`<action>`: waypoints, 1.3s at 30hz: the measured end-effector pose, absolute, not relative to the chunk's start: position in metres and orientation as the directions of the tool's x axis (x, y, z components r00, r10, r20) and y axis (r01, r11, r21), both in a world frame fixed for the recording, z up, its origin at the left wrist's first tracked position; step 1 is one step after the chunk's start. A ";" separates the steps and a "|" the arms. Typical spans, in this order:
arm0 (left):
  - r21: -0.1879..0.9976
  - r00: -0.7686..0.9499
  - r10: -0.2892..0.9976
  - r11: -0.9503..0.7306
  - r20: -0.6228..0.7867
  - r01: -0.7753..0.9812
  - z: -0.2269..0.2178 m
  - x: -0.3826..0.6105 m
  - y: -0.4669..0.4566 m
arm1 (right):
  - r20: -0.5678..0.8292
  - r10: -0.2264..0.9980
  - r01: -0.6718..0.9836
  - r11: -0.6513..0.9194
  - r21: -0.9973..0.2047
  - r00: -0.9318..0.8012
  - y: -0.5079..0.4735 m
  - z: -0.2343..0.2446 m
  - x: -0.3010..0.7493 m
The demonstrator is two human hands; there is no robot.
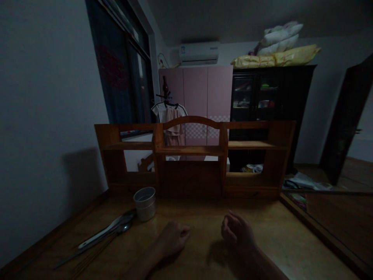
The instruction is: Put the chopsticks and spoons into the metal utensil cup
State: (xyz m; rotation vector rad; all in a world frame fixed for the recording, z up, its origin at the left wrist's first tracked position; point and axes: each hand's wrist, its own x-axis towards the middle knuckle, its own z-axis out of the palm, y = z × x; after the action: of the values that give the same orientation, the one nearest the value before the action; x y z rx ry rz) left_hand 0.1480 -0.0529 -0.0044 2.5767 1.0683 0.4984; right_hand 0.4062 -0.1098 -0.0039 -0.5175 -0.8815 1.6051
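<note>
My left hand [174, 238] rests on the wooden desk top [201, 221] with its fingers curled into a loose fist, and nothing shows in it. To its right, my right hand [238, 233] is held just over the desk, palm turned inward and fingers loosely curled in, with nothing visible in them. The nearest object to my left hand is a grey metal cup [145, 204], standing upright and apart from it. Left of the cup lie a white-handled utensil [100, 235], a metal spoon [124, 228] and several thin sticks [93, 254].
A wooden shelf unit [190, 149] stands along the desk's back edge. A white wall [52, 128] borders the left side, and a raised wooden edge [317, 233] runs along the right. Behind are a pink wardrobe [195, 93] and a dark cabinet [294, 101]. The room is dim.
</note>
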 end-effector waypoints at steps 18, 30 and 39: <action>0.397 0.657 0.734 -0.661 0.171 0.636 -0.002 0.149 -0.054 | 0.143 0.956 -0.618 -0.047 -0.785 -0.255 -0.107 -0.007 0.406; 0.400 0.660 0.733 -0.661 0.164 0.635 -0.002 0.149 -0.053 | 0.138 0.958 -0.617 -0.049 -0.785 -0.251 -0.107 -0.010 0.406; 0.403 0.665 0.724 -0.672 0.182 0.622 -0.001 0.149 -0.054 | 0.136 0.960 -0.625 -0.048 -0.779 -0.243 -0.110 -0.005 0.403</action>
State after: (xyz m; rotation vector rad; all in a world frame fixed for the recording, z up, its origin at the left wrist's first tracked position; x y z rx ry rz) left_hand 0.1486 -0.0536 -0.0014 2.5761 1.0719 0.4743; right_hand 0.4028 -0.1103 -0.0051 -0.5148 -0.8948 1.6162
